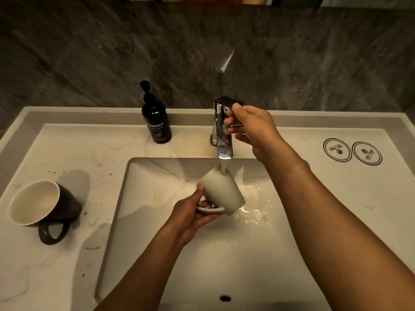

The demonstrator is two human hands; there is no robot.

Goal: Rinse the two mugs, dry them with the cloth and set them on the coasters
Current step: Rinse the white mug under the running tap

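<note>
My left hand (193,213) holds a pale grey mug (221,191) by its handle, tilted over the sink basin (157,221), mouth turned toward the tap. Water runs from the chrome tap (223,140) onto the mug's upper edge. My right hand (251,125) grips the tap's lever at the top. A dark mug with a cream inside (45,204) stands on the counter to the left of the basin, handle toward me. Two round white coasters, one (337,150) beside the other (367,153), lie on the counter at the far right. No cloth is in view.
A black hand-wash pump bottle (156,117) stands behind the basin, left of the tap. The pale marble counter (67,254) has brown specks near the dark mug. A dark stone wall rises behind. The overflow hole (225,298) sits at the basin's near side.
</note>
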